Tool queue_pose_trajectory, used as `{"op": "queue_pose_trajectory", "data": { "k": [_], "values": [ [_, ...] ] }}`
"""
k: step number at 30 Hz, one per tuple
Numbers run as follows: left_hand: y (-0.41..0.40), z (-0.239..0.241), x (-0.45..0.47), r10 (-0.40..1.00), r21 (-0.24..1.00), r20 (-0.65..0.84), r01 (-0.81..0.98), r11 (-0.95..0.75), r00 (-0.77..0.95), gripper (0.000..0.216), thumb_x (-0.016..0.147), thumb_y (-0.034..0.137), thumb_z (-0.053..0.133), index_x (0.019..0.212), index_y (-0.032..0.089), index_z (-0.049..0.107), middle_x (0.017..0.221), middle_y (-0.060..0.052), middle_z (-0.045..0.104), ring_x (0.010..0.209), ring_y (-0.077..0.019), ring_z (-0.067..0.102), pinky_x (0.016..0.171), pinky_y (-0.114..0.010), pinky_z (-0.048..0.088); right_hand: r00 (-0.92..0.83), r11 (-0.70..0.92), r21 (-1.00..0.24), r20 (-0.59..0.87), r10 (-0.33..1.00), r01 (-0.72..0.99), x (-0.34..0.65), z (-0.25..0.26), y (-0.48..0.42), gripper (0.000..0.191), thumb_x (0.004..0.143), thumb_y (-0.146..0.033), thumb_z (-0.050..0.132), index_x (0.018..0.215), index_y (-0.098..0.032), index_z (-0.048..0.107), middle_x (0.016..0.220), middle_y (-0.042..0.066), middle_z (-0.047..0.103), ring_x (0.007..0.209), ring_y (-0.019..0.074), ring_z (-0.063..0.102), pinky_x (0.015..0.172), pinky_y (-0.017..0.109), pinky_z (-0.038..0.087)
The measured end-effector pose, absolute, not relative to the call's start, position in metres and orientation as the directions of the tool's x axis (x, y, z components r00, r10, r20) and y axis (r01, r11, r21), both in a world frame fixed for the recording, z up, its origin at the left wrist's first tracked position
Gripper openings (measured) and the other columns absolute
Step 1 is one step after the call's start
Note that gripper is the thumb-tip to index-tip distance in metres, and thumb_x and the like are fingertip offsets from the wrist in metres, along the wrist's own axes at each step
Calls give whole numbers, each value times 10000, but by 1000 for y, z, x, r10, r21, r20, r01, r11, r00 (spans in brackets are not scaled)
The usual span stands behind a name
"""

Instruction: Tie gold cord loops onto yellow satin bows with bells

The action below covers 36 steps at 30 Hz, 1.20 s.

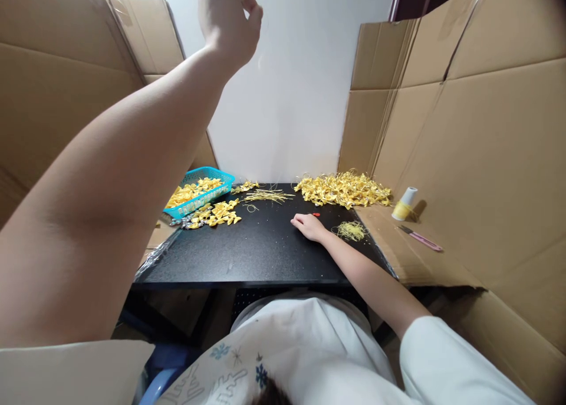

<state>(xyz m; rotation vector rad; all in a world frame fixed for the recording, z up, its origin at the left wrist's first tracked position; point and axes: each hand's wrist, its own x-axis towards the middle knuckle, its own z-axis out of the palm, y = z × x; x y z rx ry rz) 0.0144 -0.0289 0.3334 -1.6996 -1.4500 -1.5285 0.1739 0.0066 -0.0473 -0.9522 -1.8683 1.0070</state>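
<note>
Holds the left hand (pixel 230 25) high above the black rectangular desk (pixel 230 252), with grip pinched together, on what cannot tell. Places the right hand (pixel 308 226) low at the desk, with grip curled and underside hidden; cannot tell if grasping. Has the loose bundle of thin yellow strands (pixel 267 196) beyond and leftward of the right, nearer hand, with long axis running roughly sideways.

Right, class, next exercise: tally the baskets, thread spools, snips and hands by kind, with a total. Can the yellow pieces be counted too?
Blue baskets: 1
Thread spools: 1
Pink-handled snips: 1
Hands: 2 (left hand, right hand)
Total: 5
The yellow pieces overlap too much to count, so they stay out of the total.
</note>
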Motion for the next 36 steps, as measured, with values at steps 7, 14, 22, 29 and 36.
{"op": "queue_pose_trajectory", "data": {
  "k": [7, 14, 22, 29, 36],
  "values": [
    [-27, 332, 16, 374, 265, 921, 881, -391, -111, 165, 798, 208, 746, 779, 119, 609, 1044, -101, 503, 1055, -224, 472, 1109, -492, 257, -253, 507, -822, 449, 857, 259, 176, -31, -4, 187, 772, -343, 620, 651, -226, 538, 596, -18, 478, 599, 146, 406, 604, 272, 280],
    [-24, 320, 24, 409, 221, 908, 932, -287, -89, 116, 845, 231, 682, 886, 123, 664, 1140, -136, 584, 1083, -255, 500, 1029, -466, 341, -263, 670, -730, 626, 735, 135, 148, 25, -31, 196, 805, -393, 615, 914, -240, 671, 653, -15, 489, 611, 140, 407, 625, 289, 331],
    [-16, 317, 30, 427, 195, 900, 955, -224, -84, 83, 824, 228, 700, 860, 154, 710, 1067, -119, 663, 954, -234, 524, 988, -451, 384, -99, 622, -756, 616, 782, 205, 120, 56, -4, 227, 783, -322, 633, 976, -202, 647, 644, -28, 482, 616, 127, 450, 654, 279, 358],
    [-23, 313, 30, 390, 114, 921, 959, -261, -4, 155, 852, 247, 624, 881, 167, 753, 1018, -121, 691, 936, -272, 570, 949, -471, 436, 77, 579, -718, 651, 755, 387, 123, 59, 4, 266, 715, -341, 706, 911, -188, 611, 603, -62, 462, 594, 120, 466, 604, 244, 341],
    [-22, 314, 31, 388, 93, 921, 964, -248, 11, 181, 838, 240, 621, 894, 152, 769, 967, -127, 708, 892, -279, 589, 892, -476, 474, 101, 554, -692, 662, 743, 462, 123, 64, 9, 284, 743, -349, 706, 956, -196, 595, 636, -56, 522, 608, 126, 508, 597, 240, 336]
  ]
}}
